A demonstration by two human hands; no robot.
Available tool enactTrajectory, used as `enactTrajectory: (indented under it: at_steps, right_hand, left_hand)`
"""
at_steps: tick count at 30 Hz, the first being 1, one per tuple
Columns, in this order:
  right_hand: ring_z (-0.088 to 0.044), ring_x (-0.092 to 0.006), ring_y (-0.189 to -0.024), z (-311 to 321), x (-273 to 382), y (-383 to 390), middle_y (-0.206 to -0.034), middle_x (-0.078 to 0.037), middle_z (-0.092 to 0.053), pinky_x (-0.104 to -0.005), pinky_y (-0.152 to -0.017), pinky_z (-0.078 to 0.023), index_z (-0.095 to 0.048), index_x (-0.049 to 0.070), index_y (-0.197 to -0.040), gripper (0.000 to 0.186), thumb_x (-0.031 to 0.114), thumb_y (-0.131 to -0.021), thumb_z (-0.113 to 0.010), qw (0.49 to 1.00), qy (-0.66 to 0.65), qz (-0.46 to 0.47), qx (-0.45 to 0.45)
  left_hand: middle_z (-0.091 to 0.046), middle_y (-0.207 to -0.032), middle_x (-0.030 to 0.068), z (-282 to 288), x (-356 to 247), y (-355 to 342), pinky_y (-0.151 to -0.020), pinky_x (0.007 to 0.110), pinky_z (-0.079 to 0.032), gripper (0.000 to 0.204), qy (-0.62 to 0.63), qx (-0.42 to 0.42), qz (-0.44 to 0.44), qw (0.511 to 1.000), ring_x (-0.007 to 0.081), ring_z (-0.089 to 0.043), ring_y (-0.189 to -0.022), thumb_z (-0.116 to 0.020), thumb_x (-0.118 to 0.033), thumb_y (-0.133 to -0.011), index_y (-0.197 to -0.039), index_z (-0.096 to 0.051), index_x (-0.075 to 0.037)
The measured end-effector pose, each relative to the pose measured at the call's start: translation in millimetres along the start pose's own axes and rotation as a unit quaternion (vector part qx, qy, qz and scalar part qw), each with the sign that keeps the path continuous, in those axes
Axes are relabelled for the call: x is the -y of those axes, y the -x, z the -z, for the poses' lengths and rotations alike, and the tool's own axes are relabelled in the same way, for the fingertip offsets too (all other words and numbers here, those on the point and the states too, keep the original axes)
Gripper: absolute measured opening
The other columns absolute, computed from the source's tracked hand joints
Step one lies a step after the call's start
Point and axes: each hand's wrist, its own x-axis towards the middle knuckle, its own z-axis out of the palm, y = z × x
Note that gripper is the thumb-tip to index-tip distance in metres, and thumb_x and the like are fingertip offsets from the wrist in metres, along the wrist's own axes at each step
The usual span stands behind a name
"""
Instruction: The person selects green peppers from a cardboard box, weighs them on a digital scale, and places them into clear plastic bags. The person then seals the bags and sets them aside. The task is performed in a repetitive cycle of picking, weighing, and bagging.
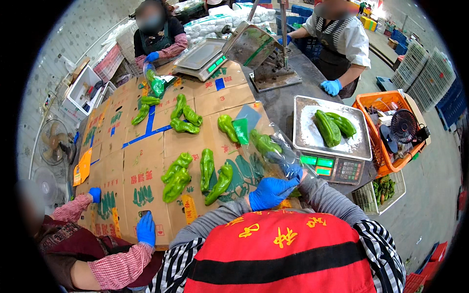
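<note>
A clear plastic bag [282, 136] with a green and pale-blue printed patch lies at the front right of the cardboard, a green pepper [264, 143] inside it. My left hand [271, 191], in a blue glove, is closed on the bag's near edge. Through the film shows my right hand [289, 168], also gloved, its fingers against the pepper's near end and partly obscured by the plastic. Another pepper [226, 128] touches the printed patch. Left of the bag lie a pair of peppers [207, 168] and a second pair [176, 178].
More peppers [185, 117] rest farther back on the cardboard [146, 168]. At right, a scale [299, 132] bears two peppers [328, 128], beside an orange crate [386, 168]. Another scale [195, 56] and a metal stand [276, 78] stand behind. Co-workers' gloved hands [146, 228] are around the table.
</note>
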Motion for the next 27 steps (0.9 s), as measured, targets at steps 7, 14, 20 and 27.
enactTrajectory:
  at_steps: [7,14,20,27]
  right_hand:
    - [-0.050,-0.0264,-0.118,-16.5,-10.3,-38.4,-0.134,-0.018,-0.048,-0.0367,-0.101,-0.038,-0.035,0.006,-0.141,0.078,0.018,-0.075,-0.075,0.997,0.032,0.016,-0.071]
    - [-0.052,-0.0276,-0.113,-4.8,-40.3,-18.1,-0.127,-0.018,-0.053,-0.0385,-0.102,-0.037,-0.031,0.008,-0.144,0.083,0.023,-0.076,-0.076,0.999,-0.027,0.001,0.019]
    - [-0.056,-0.0299,-0.113,19.4,46.0,77.4,-0.124,-0.019,-0.057,-0.0381,-0.101,-0.040,-0.054,0.006,-0.127,0.047,0.023,-0.086,-0.067,0.938,0.200,-0.040,0.279]
    - [-0.052,-0.0344,-0.117,148.6,78.8,45.7,-0.125,-0.023,-0.054,-0.0375,-0.100,-0.041,-0.050,0.007,-0.132,0.062,0.010,-0.074,-0.073,0.859,0.439,0.161,-0.209]
  left_hand:
    - [-0.061,-0.071,0.0178,12.7,-9.2,1.6,-0.053,0.041,-0.047,0.028,-0.051,0.057,0.058,0.995,0.0346,-0.061,-0.060,-0.058,-0.019,-0.087,-0.115,-0.061,-0.012]
    - [-0.060,-0.070,0.0200,42.6,-5.5,-12.3,-0.052,0.045,-0.046,0.044,-0.158,0.067,0.191,0.966,0.0372,-0.060,-0.060,-0.056,-0.023,-0.088,-0.131,-0.048,-0.013]
    - [-0.059,-0.069,0.0178,37.3,3.0,21.0,-0.053,0.043,-0.045,0.041,-0.164,-0.010,0.244,0.956,0.0357,-0.060,-0.060,-0.061,-0.028,-0.086,-0.122,-0.055,-0.011]
    - [-0.059,-0.071,0.0181,32.7,2.0,19.7,-0.056,0.042,-0.045,0.035,-0.147,0.089,0.248,0.953,0.0363,-0.058,-0.064,-0.057,-0.034,-0.089,-0.071,-0.062,-0.005]
